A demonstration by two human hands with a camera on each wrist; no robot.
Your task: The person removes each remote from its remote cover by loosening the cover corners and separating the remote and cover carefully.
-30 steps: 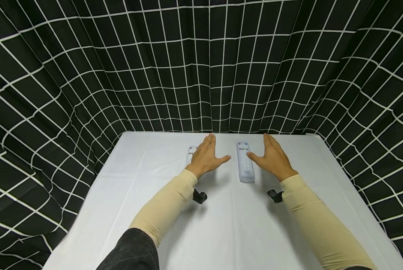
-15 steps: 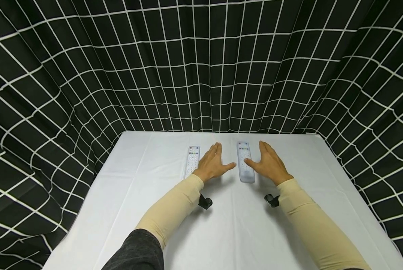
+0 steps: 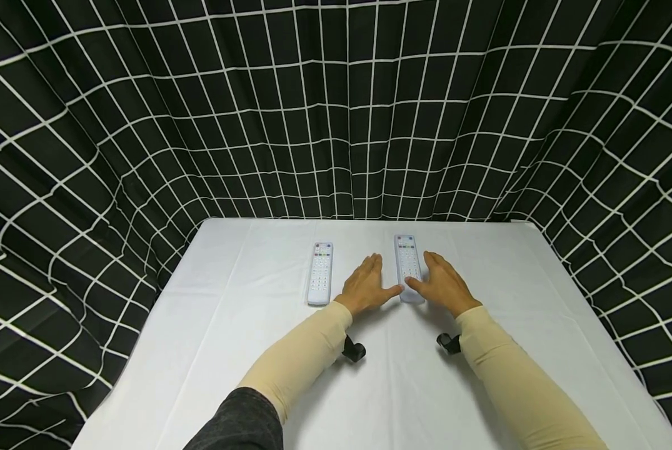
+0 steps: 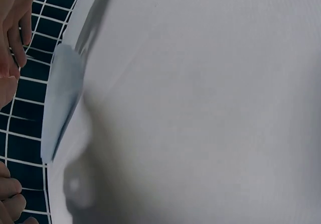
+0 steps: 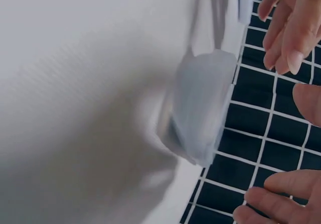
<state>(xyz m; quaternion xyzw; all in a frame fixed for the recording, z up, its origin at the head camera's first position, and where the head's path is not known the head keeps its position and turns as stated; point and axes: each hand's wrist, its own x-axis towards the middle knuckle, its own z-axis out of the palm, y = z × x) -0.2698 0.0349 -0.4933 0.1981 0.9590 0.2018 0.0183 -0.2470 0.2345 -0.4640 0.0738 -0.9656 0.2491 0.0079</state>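
Note:
Two remote controls lie face up on the white tabletop in the head view. The left remote (image 3: 320, 274) is fully visible, left of both hands. My left hand (image 3: 367, 284) hovers between the remotes, fingers extended forward, its thumb tip close to the lower edge of the right remote (image 3: 407, 256). My right hand (image 3: 442, 284) is spread beside that remote's right side, and its thumb overlaps the lower buttons in this view. Neither hand grips anything. In the right wrist view, the remote's pale rounded end (image 5: 203, 103) faces the camera, with parted fingers (image 5: 281, 196) above the table.
A white cloth covers the table (image 3: 223, 350). Black curtains (image 3: 336, 125) with a white grid surround its back and sides. A black wrist mount (image 3: 354, 350) sticks out under the left wrist, and another mount (image 3: 448, 344) under the right.
Both hands have drawn back toward me and come closer together, the left shifting right and the right shifting left. The left remote is now uncovered. Both remotes have stayed in place.

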